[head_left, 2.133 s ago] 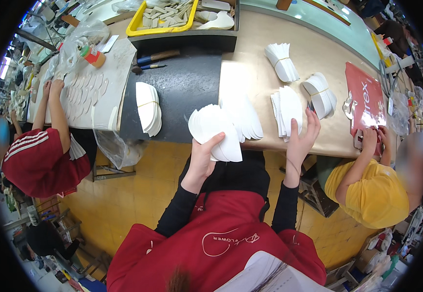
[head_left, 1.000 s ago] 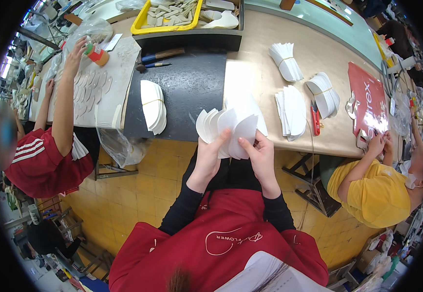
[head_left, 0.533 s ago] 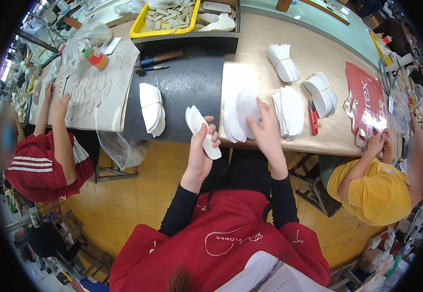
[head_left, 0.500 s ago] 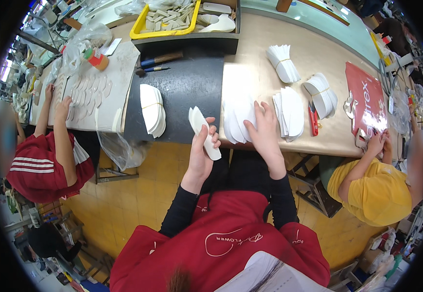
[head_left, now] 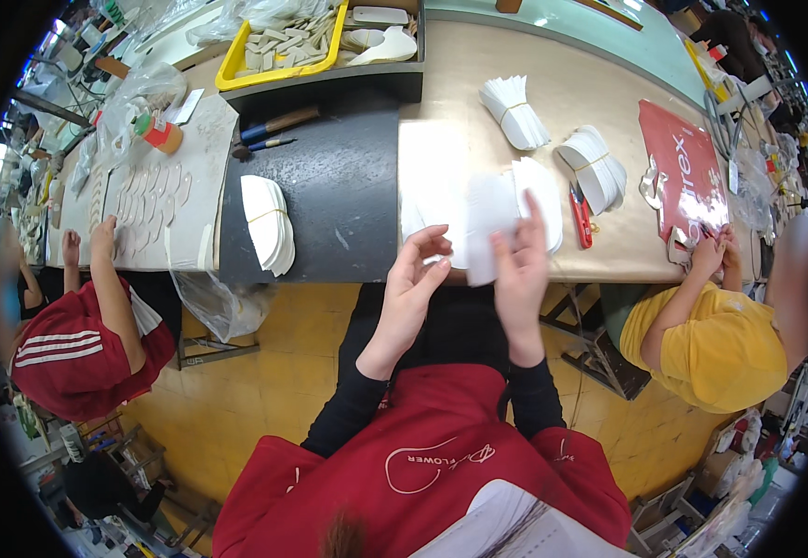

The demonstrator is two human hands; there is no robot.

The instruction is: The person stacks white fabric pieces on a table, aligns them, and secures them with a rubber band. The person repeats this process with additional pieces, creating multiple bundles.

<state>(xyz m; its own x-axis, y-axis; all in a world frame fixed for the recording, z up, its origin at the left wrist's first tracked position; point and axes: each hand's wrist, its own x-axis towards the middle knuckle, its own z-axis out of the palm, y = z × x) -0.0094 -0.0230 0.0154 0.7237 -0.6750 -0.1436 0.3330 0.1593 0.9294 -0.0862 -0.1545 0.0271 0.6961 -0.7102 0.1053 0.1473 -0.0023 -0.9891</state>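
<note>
Emptied since earlier, left hand (head_left: 413,288) hangs spread — right hand (head_left: 518,270) pinches thin, floppy white cut-outs (head_left: 487,223) at 12 o'clock; edge-grip best.

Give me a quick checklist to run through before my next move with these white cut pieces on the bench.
1. Right hand on the loose white flat cut pieces at the bench edge: ok, though motion blur hides the exact grip.
2. Left hand free: ok, fingers open, nothing held that I can see.
3. Pieces squared into a neat stack: cannot tell, blurred.
4. Red-handled scissors away from both hands: ok, they lie to the right of the pieces.
5. Banded white stack on the dark grey mat: ok, untouched on the left.
6. Neighbours' hands away from your area: ok, both work at their own spots.
</note>
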